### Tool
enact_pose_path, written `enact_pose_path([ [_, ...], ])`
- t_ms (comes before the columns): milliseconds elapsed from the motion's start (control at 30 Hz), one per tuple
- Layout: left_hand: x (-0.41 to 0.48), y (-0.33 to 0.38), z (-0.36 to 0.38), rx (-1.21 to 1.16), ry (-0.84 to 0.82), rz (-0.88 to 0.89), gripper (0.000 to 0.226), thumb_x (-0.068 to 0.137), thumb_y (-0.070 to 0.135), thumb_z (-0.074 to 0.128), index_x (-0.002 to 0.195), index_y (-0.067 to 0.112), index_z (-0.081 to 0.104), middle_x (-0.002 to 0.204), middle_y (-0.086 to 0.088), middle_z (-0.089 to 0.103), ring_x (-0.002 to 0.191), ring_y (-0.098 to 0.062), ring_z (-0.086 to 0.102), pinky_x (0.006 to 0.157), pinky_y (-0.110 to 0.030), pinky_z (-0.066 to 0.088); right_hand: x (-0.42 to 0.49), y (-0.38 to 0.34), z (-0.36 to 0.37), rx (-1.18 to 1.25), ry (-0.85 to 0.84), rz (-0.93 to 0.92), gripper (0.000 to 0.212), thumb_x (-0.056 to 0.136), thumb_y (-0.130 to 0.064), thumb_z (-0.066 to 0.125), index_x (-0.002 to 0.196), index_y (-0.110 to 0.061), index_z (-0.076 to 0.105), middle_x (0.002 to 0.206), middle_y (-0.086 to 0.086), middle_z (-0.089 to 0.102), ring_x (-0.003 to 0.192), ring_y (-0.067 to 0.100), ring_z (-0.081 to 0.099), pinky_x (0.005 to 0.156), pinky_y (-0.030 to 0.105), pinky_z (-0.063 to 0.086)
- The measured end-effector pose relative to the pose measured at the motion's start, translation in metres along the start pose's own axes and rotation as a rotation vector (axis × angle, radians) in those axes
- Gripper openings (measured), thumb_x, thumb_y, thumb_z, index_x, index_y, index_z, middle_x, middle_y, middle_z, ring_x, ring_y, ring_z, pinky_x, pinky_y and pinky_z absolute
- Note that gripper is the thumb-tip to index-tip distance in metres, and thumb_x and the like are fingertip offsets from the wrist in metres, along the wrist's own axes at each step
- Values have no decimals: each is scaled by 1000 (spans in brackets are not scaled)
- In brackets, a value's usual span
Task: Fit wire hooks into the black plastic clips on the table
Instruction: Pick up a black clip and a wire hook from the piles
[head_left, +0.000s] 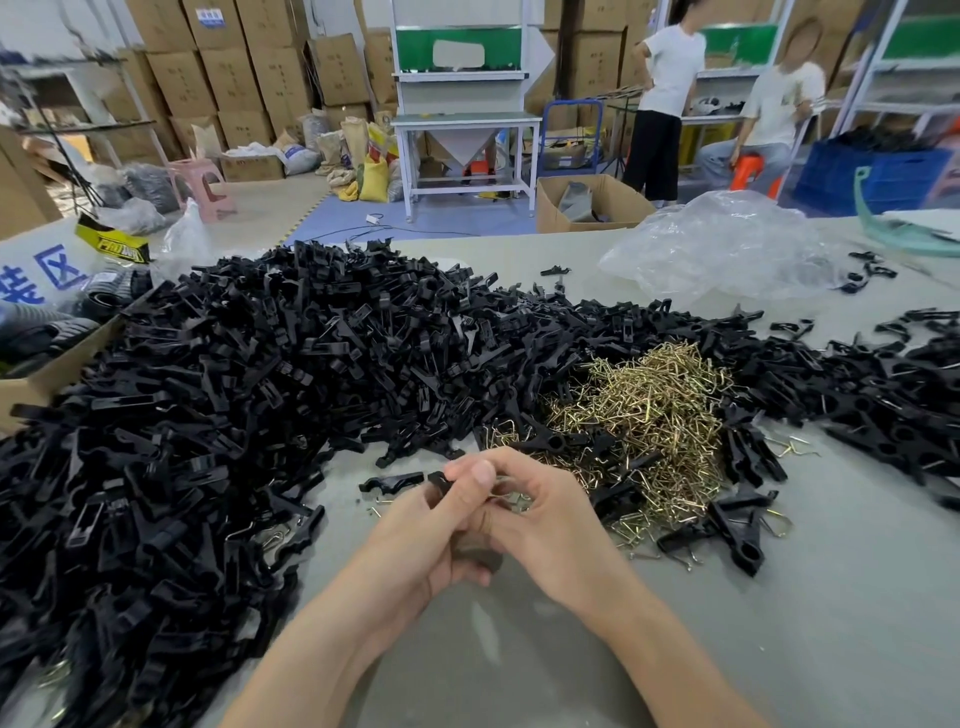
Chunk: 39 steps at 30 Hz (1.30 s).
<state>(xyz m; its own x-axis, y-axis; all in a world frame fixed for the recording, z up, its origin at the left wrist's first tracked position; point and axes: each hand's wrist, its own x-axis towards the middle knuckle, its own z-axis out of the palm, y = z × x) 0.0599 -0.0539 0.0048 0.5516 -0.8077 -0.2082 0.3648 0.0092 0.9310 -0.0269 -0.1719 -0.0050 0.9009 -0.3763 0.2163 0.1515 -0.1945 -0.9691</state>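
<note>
The left grip (415, 530) pinches a light, stiff black clip (440, 480) just above the table (519, 649), the right grip (545, 525) pinching a thin, probably springy wire hook (511, 493) against it, best held near its bend, with the clip pile (234, 389) and hook pile (649, 410) just beyond.

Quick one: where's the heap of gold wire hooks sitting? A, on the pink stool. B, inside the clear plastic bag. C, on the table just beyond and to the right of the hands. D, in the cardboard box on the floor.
C: the heap of wire hooks lies bare on the table, past the left hand and right hand and to their right, ringed by black clips.
</note>
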Motion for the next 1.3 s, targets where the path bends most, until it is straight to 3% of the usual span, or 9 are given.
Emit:
enact_pose_path([
  [233, 1, -2, 2, 18, -4, -7, 45, 70, 55, 77, 85, 13, 76, 88, -13, 68, 68, -21, 64, 54, -30, 53, 2, 4, 6, -109, -33, -1, 37, 81, -6, 79, 112, -27, 72, 113, -11, 69, 105, 11, 67, 93, 37, 55],
  [333, 0, 0, 6, 24, 8, -8, 57, 73, 67, 73, 84, 11, 70, 86, -11, 67, 68, -20, 63, 55, -31, 54, 3, 4, 7, -143, -52, -25, 34, 82, -5, 77, 111, -20, 71, 111, -10, 66, 104, 14, 65, 91, 36, 54],
  [467, 0, -1, 9, 19, 51, 4, 46, 70, 63, 66, 67, 16, 62, 80, -10, 66, 67, -20, 62, 58, -32, 55, 3, 6, 6, -139, -50, -32, 34, 83, -8, 78, 113, -23, 70, 109, -12, 66, 101, 9, 65, 89, 28, 54],
  [667, 0, -5, 6, 173, 62, 85, 53, 76, 75, 62, 61, 25, 71, 77, -3, 70, 70, -17, 64, 65, -35, 53, 5, 11, 8, -85, -47, 7, 39, 83, -13, 81, 114, -33, 69, 108, -9, 69, 93, 21, 66, 85, 48, 55],
  [733, 1, -7, 4, 236, 93, 123, 53, 73, 77, 58, 63, 26, 71, 74, -1, 70, 69, -20, 63, 68, -37, 51, 4, 12, 8, -48, -50, 19, 38, 84, -12, 80, 116, -31, 69, 108, -4, 70, 90, 29, 65, 77, 45, 59],
  [867, 1, -9, 6, 262, 163, 136, 54, 74, 75, 55, 62, 25, 69, 76, -1, 73, 62, -14, 64, 56, -29, 49, 5, 11, 12, 27, -64, 22, 46, 83, -4, 79, 114, -36, 70, 104, -12, 65, 74, 16, 59, 58, 26, 55],
  [1000, 1, -10, 8, 245, 208, 139, 53, 85, 62, 49, 73, 16, 72, 74, -2, 72, 58, -20, 61, 53, -33, 46, 6, 12, 14, 33, -53, 12, 53, 81, 2, 78, 122, -29, 68, 115, -11, 63, 77, 14, 65, 51, 27, 53],
  [1200, 3, -13, 9, 400, 256, 205, 51, 108, 36, 25, 92, 39, 73, 83, 6, 76, 69, -8, 70, 50, -22, 51, 4, 14, 14, -28, -18, 17, 83, 78, 6, 74, 136, -47, 46, 117, -24, 64, 109, 2, 63, 85, 13, 51],
  [1300, 4, -13, 9, 444, 286, 175, 57, 107, 32, 20, 86, 38, 73, 83, 6, 76, 71, -8, 71, 54, -22, 52, 3, 14, 14, -79, -26, -11, 81, 77, 7, 69, 134, -46, 48, 116, -24, 64, 109, 2, 64, 87, 13, 50],
])
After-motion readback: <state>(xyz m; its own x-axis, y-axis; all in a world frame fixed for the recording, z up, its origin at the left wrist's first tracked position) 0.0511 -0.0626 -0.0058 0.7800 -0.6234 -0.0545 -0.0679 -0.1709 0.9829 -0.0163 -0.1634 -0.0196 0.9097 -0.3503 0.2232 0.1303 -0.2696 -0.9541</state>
